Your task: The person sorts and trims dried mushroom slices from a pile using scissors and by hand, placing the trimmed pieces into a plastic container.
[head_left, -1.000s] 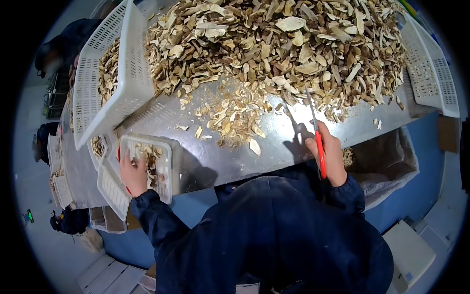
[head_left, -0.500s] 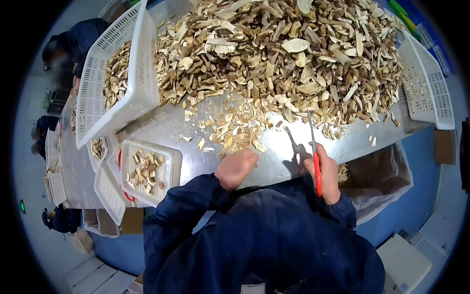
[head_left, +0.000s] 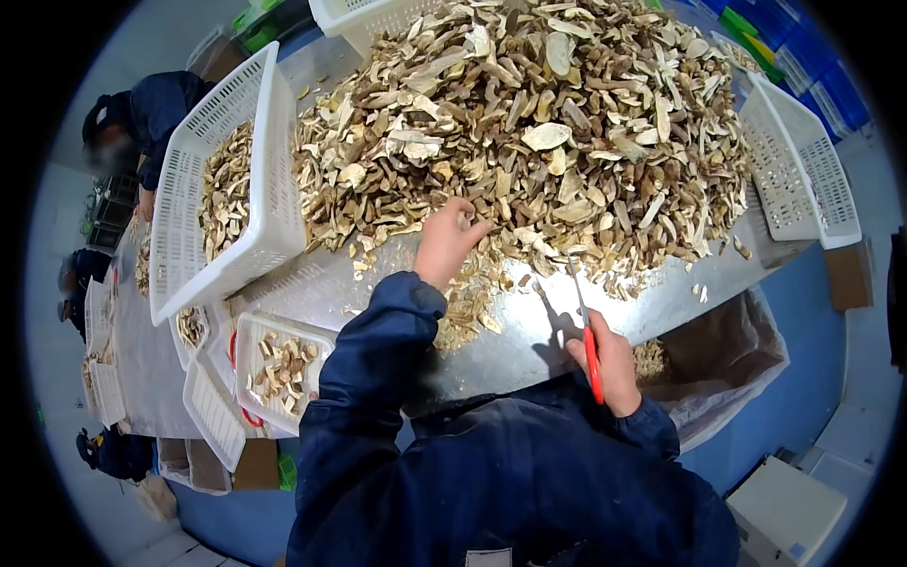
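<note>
A large heap of dried mushroom slices (head_left: 567,142) covers the metal table (head_left: 529,350) in front of me. My left hand (head_left: 447,244) is at the near edge of the heap, thumb and forefinger apart and curved, with nothing visible between them. Closed around the red handles of a pair of scissors (head_left: 592,367), my right hand (head_left: 612,370) stays low over the table's near edge. The blades point away from me toward the heap. Smaller pale bits lie scattered beneath and beside my left hand.
A white perforated basket (head_left: 283,180) with slices stands at left, another basket (head_left: 803,170) at right. A small white tray (head_left: 248,331) holds several pieces. Below the table's right edge is a lined box (head_left: 756,350). Other people in dark clothing work along the left.
My left hand has moved forward from near my body to the heap's edge, its fingers opening out. My right hand still holds the scissors. The view has shifted slightly.
</note>
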`<state>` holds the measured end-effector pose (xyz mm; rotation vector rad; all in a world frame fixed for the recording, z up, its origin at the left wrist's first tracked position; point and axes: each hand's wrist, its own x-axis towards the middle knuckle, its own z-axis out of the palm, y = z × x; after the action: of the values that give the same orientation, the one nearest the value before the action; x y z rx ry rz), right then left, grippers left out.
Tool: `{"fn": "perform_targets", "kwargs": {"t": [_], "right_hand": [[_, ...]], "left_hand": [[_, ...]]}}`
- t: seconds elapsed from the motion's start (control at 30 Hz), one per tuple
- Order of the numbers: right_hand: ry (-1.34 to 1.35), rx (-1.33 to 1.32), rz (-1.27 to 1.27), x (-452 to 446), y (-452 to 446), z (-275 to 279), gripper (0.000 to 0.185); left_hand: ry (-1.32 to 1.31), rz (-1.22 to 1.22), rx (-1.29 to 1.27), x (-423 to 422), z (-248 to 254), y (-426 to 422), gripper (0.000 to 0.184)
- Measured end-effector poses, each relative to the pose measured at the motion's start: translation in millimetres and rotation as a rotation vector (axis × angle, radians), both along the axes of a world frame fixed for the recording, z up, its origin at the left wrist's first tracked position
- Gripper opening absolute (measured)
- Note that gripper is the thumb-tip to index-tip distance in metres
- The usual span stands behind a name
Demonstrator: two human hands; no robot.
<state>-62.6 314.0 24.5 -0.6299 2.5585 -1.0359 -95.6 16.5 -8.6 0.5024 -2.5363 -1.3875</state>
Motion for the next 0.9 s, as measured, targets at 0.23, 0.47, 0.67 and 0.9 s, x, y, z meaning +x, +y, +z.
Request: {"fn": "perform_targets", "kwargs": {"t": [0.23,0.47,0.67,0.9], "right_hand": [[-0.002,-0.031,0.008,-1.4,1.4,-0.2,0.050],[0.008,-0.026,0.032,-1.9,-3.7,-0.9,0.052],[0.012,-0.022,0.014,1.0,-0.4,-2.5,0.053],[0.020,-0.031,0.013,-0.4,-1.1,-1.3,0.051]], "left_hand": [[-0.112,-0.248,0.613,35.9,-30.8,-31.3,0.016],[-0.155,0.000,0.810,33.2,-6.4,-46.4,0.011],[-0.065,-0.011,-0.472,7.1,-26.3,-7.1,0.028],[0.041,-0.157,-0.134,35.1,-30.0,-26.1,0.015]]}}
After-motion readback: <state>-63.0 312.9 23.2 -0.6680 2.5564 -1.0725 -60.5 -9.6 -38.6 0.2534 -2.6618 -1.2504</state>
